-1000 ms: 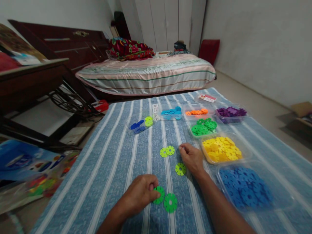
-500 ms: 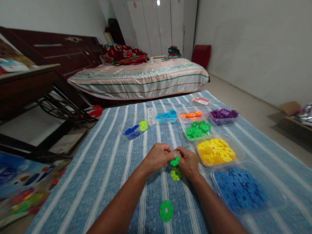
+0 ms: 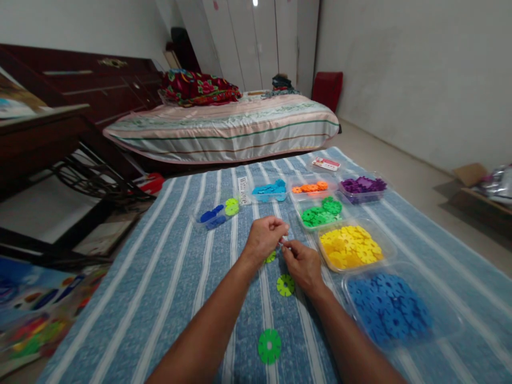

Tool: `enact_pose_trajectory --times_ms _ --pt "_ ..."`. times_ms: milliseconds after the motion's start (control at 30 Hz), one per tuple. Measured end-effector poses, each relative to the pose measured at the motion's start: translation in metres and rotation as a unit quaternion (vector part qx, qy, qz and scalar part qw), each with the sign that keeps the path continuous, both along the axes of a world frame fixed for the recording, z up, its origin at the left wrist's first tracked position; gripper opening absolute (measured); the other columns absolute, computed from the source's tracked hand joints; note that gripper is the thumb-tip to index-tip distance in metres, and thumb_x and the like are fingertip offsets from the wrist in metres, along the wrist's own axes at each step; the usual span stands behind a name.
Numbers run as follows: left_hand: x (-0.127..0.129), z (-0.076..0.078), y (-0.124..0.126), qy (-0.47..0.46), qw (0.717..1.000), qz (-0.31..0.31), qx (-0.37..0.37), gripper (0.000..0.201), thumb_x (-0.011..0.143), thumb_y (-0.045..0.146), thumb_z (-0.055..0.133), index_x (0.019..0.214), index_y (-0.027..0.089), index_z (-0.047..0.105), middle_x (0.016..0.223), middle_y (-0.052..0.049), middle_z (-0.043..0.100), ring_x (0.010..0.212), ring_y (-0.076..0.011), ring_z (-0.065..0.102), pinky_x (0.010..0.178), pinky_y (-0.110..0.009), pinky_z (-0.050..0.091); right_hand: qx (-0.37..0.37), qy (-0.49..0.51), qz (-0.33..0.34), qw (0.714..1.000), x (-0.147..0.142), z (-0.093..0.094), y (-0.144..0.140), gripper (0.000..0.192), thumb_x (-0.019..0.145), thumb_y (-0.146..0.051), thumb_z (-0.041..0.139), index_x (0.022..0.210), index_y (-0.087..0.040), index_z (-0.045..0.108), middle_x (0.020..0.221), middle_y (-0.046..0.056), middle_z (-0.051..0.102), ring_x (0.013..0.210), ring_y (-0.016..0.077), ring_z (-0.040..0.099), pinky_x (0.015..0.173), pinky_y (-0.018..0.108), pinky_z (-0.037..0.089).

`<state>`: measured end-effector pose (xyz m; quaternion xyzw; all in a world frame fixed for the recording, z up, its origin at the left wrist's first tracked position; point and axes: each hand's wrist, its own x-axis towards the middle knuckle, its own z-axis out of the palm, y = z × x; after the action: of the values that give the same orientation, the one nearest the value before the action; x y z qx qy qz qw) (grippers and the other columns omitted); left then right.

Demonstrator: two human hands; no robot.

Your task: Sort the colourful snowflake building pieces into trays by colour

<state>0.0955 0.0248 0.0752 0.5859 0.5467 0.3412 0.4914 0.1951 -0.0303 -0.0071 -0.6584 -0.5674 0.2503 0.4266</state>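
Note:
My left hand (image 3: pixel 264 238) is closed in a pinch above the striped cloth, its fingertips close to those of my right hand (image 3: pixel 303 265), which is also pinched. What they grip is too small and covered to make out. Partly behind my left wrist, a yellow-green notched disc (image 3: pixel 271 257) shows. Below the hands lies a yellow-green notched disc (image 3: pixel 285 285). Nearer to me, a green notched disc (image 3: pixel 269 346) rests flat on the cloth. To the right of my right hand stands a clear tub of yellow discs (image 3: pixel 350 246).
Other clear tubs hold blue pieces (image 3: pixel 390 306), green pieces (image 3: pixel 322 213), purple pieces (image 3: pixel 363 185), orange pieces (image 3: pixel 309 188) and light-blue pieces (image 3: pixel 270 190). At the left, another holds dark-blue pieces (image 3: pixel 213 213). A bed (image 3: pixel 224 130) stands beyond the cloth-covered surface (image 3: pixel 152 282).
Both hands have shifted slightly, the left one up and away. The green disc between the fingers no longer shows, and a yellow-green disc appears by my left wrist. The view has turned slightly.

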Motion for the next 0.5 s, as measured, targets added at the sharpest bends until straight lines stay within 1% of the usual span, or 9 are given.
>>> enact_pose_trajectory --times_ms 67,133,200,267,333,400,500 --pt "-0.019 -0.004 -0.014 0.057 0.998 -0.023 0.006 0.013 0.072 0.029 0.059 0.071 0.015 0.059 0.059 0.002 0.059 0.049 -0.0097 0.052 0.050 -0.022 0.040 -0.006 -0.003 0.000 1.000 0.000 -0.001 0.000 0.030 0.085 -0.040 0.048 0.086 -0.023 0.072 0.065 0.000 0.067 0.062 0.0142 0.059 0.060 0.023 0.036" --pt "-0.037 -0.005 -0.035 0.145 0.987 -0.073 0.005 0.015 0.072 0.031 0.057 0.069 0.016 0.059 0.055 0.002 0.055 0.051 -0.0106 0.049 0.052 -0.023 0.037 -0.007 -0.007 0.001 1.000 0.001 -0.001 0.000 0.030 0.084 -0.040 0.048 0.084 -0.023 0.072 0.066 0.000 0.067 0.063 0.0145 0.060 0.061 0.023 0.036" --pt "-0.053 -0.003 -0.059 0.239 0.960 -0.145 -0.010 0.015 0.073 0.031 0.055 0.066 0.017 0.057 0.057 0.002 0.054 0.055 -0.0115 0.049 0.053 -0.024 0.034 -0.003 -0.011 0.002 1.000 0.001 -0.001 0.000 0.030 0.084 -0.040 0.047 0.084 -0.022 0.071 0.067 0.000 0.067 0.064 0.0148 0.060 0.062 0.024 0.036" --pt "-0.064 0.000 -0.085 0.306 0.929 -0.205 -0.034 0.015 0.073 0.031 0.055 0.066 0.018 0.054 0.061 0.002 0.056 0.059 -0.0125 0.050 0.055 -0.025 0.031 0.000 -0.014 0.000 1.000 0.001 0.000 -0.001 0.030 0.084 -0.040 0.046 0.084 -0.023 0.071 0.068 0.000 0.068 0.065 0.0150 0.060 0.063 0.024 0.037" --pt "-0.069 0.002 -0.107 0.355 0.902 -0.241 -0.045 0.014 0.071 0.032 0.057 0.069 0.018 0.052 0.069 0.002 0.059 0.065 -0.0136 0.051 0.058 -0.025 0.031 -0.003 -0.011 -0.002 1.000 0.001 0.001 -0.001 0.030 0.084 -0.040 0.046 0.084 -0.023 0.071 0.068 0.000 0.067 0.065 0.0151 0.060 0.063 0.024 0.036" --pt "-0.069 0.002 -0.125 0.395 0.880 -0.260 -0.053 0.013 0.070 0.030 0.057 0.072 0.019 0.051 0.077 0.001 0.060 0.069 -0.0149 0.052 0.061 -0.027 0.031 -0.008 -0.005 -0.003 1.000 0.001 0.002 -0.002 0.030 0.084 -0.040 0.047 0.083 -0.023 0.071 0.067 0.000 0.067 0.064 0.0150 0.060 0.062 0.024 0.036" --pt "-0.064 -0.001 -0.140 0.425 0.864 -0.264 -0.059 0.012 0.071 0.027 0.053 0.079 0.019 0.052 0.085 -0.002 0.060 0.076 -0.0169 0.053 0.067 -0.028 0.032 -0.007 0.000 -0.003 1.000 0.001 0.002 -0.002 0.029 0.083 -0.040 0.047 0.082 -0.022 0.071 0.066 -0.001 0.066 0.064 0.0148 0.060 0.062 0.024 0.036"
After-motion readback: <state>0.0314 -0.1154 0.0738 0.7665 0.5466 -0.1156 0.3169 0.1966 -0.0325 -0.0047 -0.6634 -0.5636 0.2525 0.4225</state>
